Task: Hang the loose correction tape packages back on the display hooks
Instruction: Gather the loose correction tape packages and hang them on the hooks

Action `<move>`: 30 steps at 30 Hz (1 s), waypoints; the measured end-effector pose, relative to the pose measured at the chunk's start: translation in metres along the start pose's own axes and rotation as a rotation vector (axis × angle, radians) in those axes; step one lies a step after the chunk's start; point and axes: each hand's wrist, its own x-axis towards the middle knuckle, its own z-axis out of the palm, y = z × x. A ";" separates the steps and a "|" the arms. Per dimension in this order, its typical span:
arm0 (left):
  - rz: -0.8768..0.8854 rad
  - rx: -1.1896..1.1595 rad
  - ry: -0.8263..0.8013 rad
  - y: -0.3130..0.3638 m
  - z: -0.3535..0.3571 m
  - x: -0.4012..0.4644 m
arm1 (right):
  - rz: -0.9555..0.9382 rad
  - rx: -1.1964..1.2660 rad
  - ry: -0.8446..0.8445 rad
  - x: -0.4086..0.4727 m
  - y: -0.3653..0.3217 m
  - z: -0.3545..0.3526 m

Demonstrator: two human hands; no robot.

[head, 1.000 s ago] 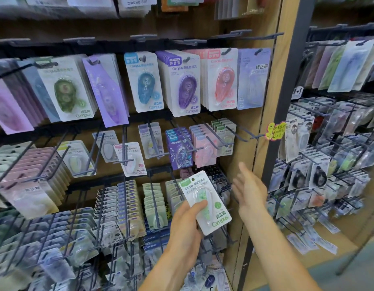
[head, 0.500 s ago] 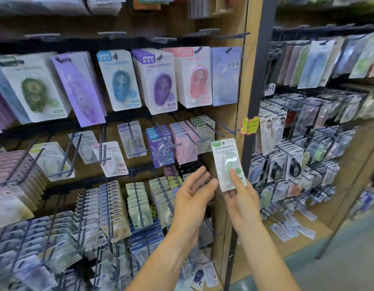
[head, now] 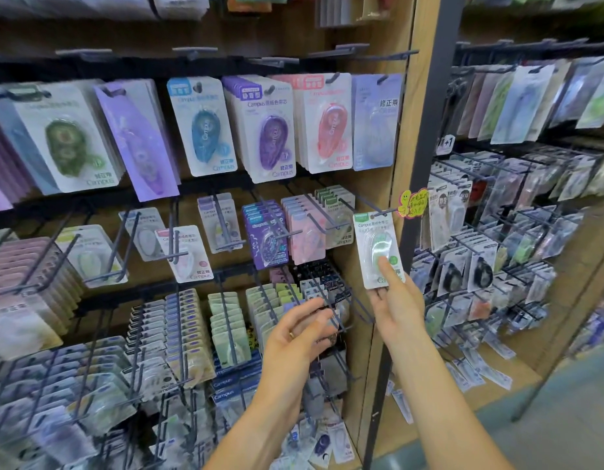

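My right hand (head: 397,305) pinches the bottom of a green-and-white correction tape package (head: 377,247), thumb on its front. The package stands upright with its top hole at the tip of a black display hook (head: 383,212) near the wooden side panel. Green packages (head: 334,212) of the same kind hang further back on that hook. My left hand (head: 298,334) hovers lower and to the left in front of the bottom row of hooks, fingers loosely curled, holding nothing.
Rows of hanging tape packages fill the rack: large blue (head: 202,125), purple (head: 266,128) and pink (head: 327,122) ones on top, small ones below. Bare hook tips stick out toward me. A dark metal post (head: 426,137) and a second rack (head: 497,232) stand on the right.
The package passed from my left hand to my right hand, which raised it to the hook tip. My left hand let go and dropped back slightly.
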 end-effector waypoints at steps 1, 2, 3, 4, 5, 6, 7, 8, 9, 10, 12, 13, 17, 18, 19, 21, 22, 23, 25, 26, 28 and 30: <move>-0.005 0.000 0.003 0.000 -0.002 0.000 | -0.001 -0.005 0.009 -0.001 0.000 0.000; -0.009 0.001 0.007 -0.001 -0.003 0.001 | -0.002 -0.007 0.019 -0.001 0.001 -0.001; -0.013 0.002 0.013 -0.001 -0.004 0.002 | 0.000 -0.006 0.029 -0.001 0.000 -0.001; -0.016 0.003 0.019 -0.002 -0.006 0.002 | 0.004 -0.003 0.034 -0.002 0.000 -0.001; -0.018 0.002 0.020 -0.002 -0.007 0.003 | 0.007 -0.001 0.034 -0.002 0.000 -0.001; -0.017 -0.001 0.017 -0.003 -0.008 0.003 | 0.009 0.000 0.032 -0.003 0.000 -0.001; -0.017 -0.004 0.014 -0.003 -0.009 0.003 | 0.007 -0.001 0.032 -0.004 0.000 -0.001; -0.017 -0.007 0.012 -0.003 -0.010 0.004 | 0.001 -0.003 0.036 -0.004 0.000 -0.001; -0.018 -0.010 0.011 -0.003 -0.011 0.004 | -0.007 -0.007 0.039 -0.004 -0.001 -0.001; -0.020 -0.013 0.009 -0.003 -0.011 0.004 | -0.013 -0.011 0.040 -0.005 -0.002 0.000; -0.022 -0.010 0.011 -0.002 -0.010 0.004 | -0.010 -0.010 0.040 -0.005 -0.004 0.002; -0.022 -0.006 0.012 -0.002 -0.010 0.005 | -0.010 -0.013 0.041 -0.005 -0.005 0.003; -0.020 0.000 0.007 -0.001 -0.010 0.004 | -0.031 -0.043 0.044 -0.006 -0.004 0.002; -0.021 0.003 0.009 -0.001 -0.009 0.004 | -0.036 -0.054 0.052 -0.006 -0.003 0.001; -0.024 0.009 0.010 0.000 -0.008 0.003 | -0.039 -0.063 0.063 -0.006 -0.003 0.000; -0.027 0.020 0.013 0.003 -0.002 0.007 | -0.039 -0.064 0.083 -0.006 -0.004 0.002; -0.022 0.029 0.012 0.005 0.003 0.013 | -0.040 -0.062 0.089 -0.006 -0.004 0.003; -0.014 0.046 0.009 0.008 0.011 0.021 | -0.040 -0.064 0.094 -0.005 -0.005 0.004; 0.014 0.091 -0.026 0.016 0.032 0.045 | -0.034 -0.072 0.097 -0.003 -0.004 0.005; 0.023 0.105 -0.041 0.020 0.046 0.059 | -0.032 -0.078 0.099 -0.001 -0.003 0.005; 0.033 0.121 -0.062 0.027 0.073 0.086 | -0.023 -0.081 0.108 0.004 0.000 0.006; 0.046 0.148 -0.041 0.026 0.093 0.111 | -0.024 -0.075 0.119 0.010 0.001 0.006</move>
